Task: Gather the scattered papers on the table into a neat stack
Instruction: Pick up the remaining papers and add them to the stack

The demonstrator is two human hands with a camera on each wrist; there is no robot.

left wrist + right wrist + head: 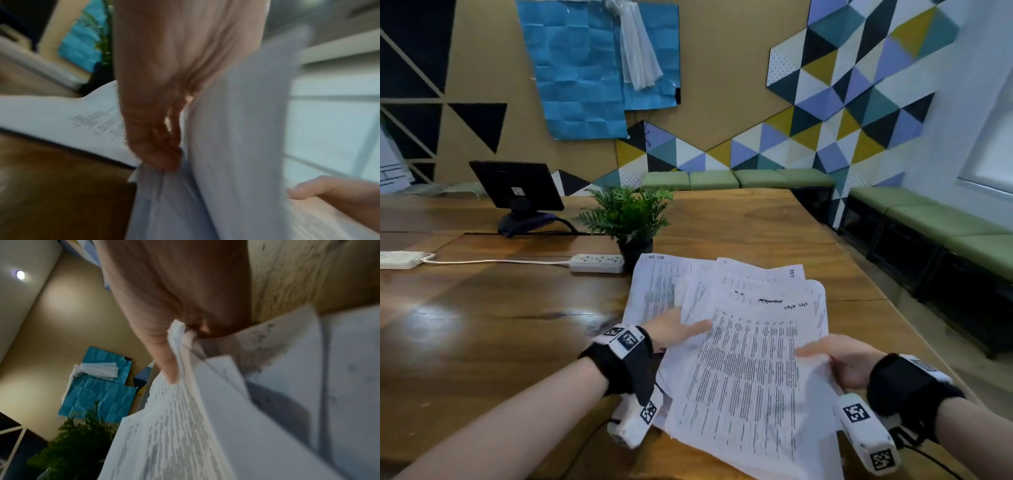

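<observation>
Between both hands, above the near edge of the desk (524,308), the papers (743,359) are gripped from either side. The right hand (849,359) pinches the right edge of the bundle, thumb on top and the other fingers (164,356) curled beneath, so the thin sheets crumple into small creases where they are squeezed. The left hand (674,330) grips the left side, its fingers (156,142) curled down and bunching a soft fold of paper, though that view is blurred. The sheets are thin white printer paper, densely covered in grey lines of small type, with a few handwritten words near the top of one page. They are fanned and skewed, corners jutting at different angles, the upper sheets lifted and bowed while the far ones lie flat on the desk. Each wrist carries a black fabric strap with a white blocky housing printed with square black-and-white markers. The desk is glossy brown wood with visible grain and a pale glare patch. Just beyond the papers stands a small fern-like plant (628,216) in a dark pot, touching a white power strip (596,263) whose cord runs left. Farther back sits a dark tablet on a stand (517,186), before a wall of coloured triangular panels and a creased blue sheet (585,68).
</observation>
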